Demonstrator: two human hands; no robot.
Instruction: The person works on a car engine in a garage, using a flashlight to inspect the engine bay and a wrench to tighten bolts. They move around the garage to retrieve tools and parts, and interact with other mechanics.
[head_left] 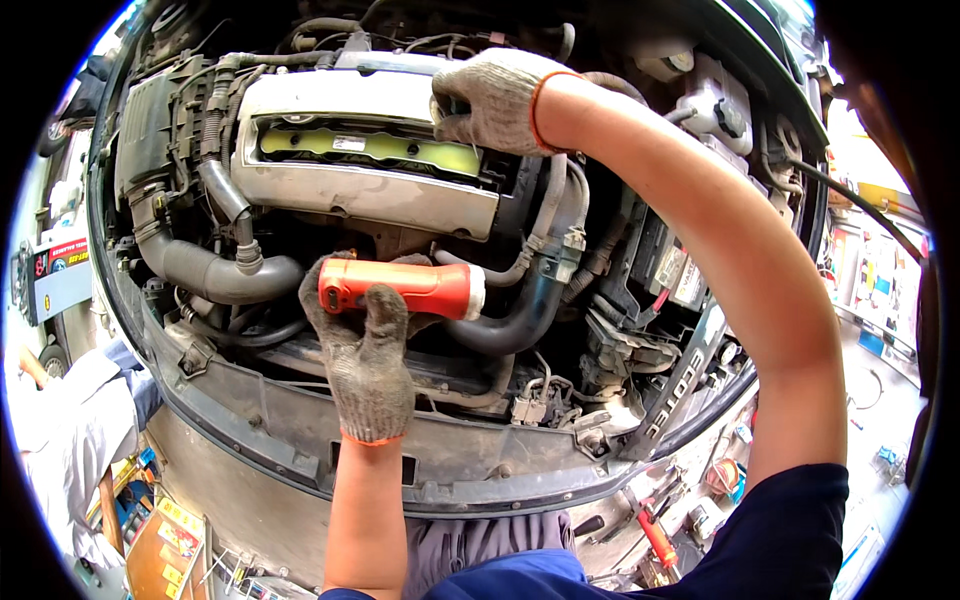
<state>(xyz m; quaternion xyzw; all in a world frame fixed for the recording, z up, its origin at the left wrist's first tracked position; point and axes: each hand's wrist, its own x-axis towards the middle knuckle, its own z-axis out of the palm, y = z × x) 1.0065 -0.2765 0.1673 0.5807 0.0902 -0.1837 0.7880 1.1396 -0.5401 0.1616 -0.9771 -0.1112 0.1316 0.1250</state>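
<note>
My left hand (pixel 365 375), in a grey knit glove with an orange cuff, is wrapped round a red flashlight (pixel 405 290). The flashlight lies sideways over the front of the engine, its pale head toward the right. Across the engine reaches my right arm. The gloved right hand (pixel 500 100) is at the right end of the silver engine cover (pixel 370 188), its fingers curled in toward the thumb. Whatever may be between those fingertips is hidden. Beside that hand, a yellow-green strip (pixel 385 150) shows in the cover's long middle recess.
Thick black hoses (pixel 215 275) curve round the engine's front. A battery (pixel 680 275) and a whitish reservoir (pixel 715 105) sit on the right of the bay. The car's front edge (pixel 480 495) runs before me. Someone in grey clothing (pixel 80 430) is at the left.
</note>
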